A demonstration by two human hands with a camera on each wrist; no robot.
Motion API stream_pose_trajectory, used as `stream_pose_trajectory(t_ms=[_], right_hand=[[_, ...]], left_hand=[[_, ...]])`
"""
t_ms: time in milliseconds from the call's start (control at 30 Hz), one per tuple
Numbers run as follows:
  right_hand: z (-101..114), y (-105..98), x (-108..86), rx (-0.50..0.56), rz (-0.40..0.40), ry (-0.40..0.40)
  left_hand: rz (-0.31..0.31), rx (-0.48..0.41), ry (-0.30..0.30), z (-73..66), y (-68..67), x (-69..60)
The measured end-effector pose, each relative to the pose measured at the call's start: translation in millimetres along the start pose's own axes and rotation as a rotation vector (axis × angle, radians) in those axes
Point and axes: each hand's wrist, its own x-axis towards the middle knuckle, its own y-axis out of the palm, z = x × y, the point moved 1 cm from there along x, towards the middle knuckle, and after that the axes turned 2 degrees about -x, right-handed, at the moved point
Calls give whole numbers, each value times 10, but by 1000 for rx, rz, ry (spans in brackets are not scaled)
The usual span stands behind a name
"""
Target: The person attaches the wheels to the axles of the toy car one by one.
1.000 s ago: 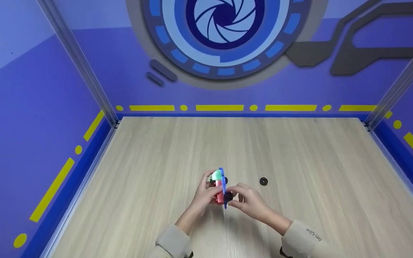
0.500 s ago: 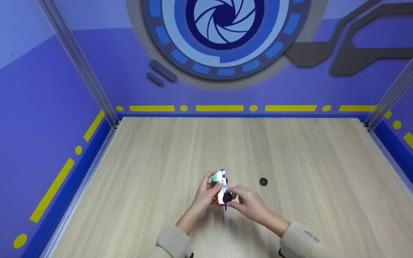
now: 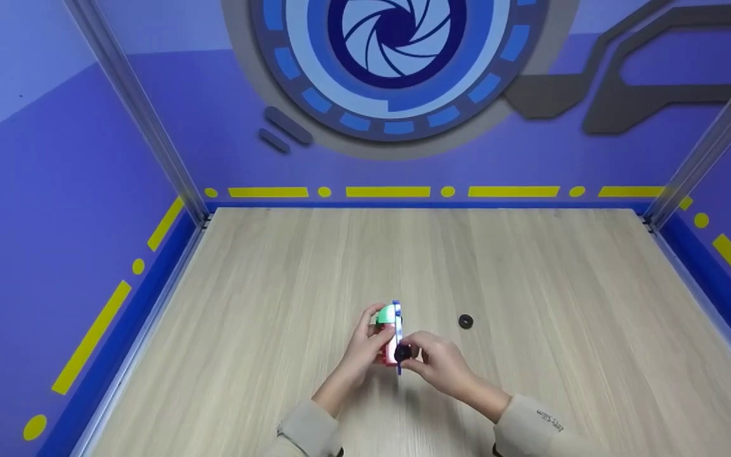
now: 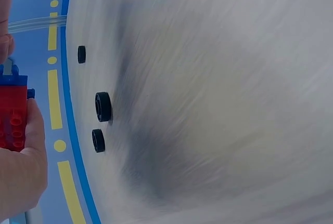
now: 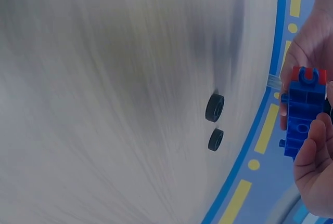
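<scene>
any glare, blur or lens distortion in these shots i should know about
Head view: glare bleaches part of the toy to near white, and a soft shadow falls on the tabletop; left wrist view: its grain looks smeared, with dark smudgy patches; right wrist view: dim, greyish, the blue strip bowed, apparently by the lens.

Booth-like work cell: blue printed panels [image 3: 42, 254], metal corner posts [image 3: 142, 114], wood-grain tabletop [image 3: 276, 273].
</scene>
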Motion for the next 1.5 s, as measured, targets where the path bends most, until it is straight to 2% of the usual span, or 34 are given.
stream_pose_trajectory(t_ms=[233,367,533,800,967,1133,1333,1500], right_hand=[[-27,35,-25,-1,-47,-55],[-36,41,-36,10,-64,-65],[-56,56,-57,22,-88,-65],[-84,102,-73,-29,-225,-163],[-72,117,-56,-68,-268,-195],[-57,128,-35,-94,-289,-197],[-36,146,-22,-121,-285,-151],[-35,183,-5,-169,-333,-151]], left_hand=[[9,-59,-6,157,-1,99],[16,-42,-2,200,10,124],[27,-40,-5,202,26,123],[42,-73,-5,186,54,128],[26,-58,-1,168,48,129],[13,-46,10,155,36,136],[-19,-14,12,150,22,143],[-42,-6,34,157,14,148]])
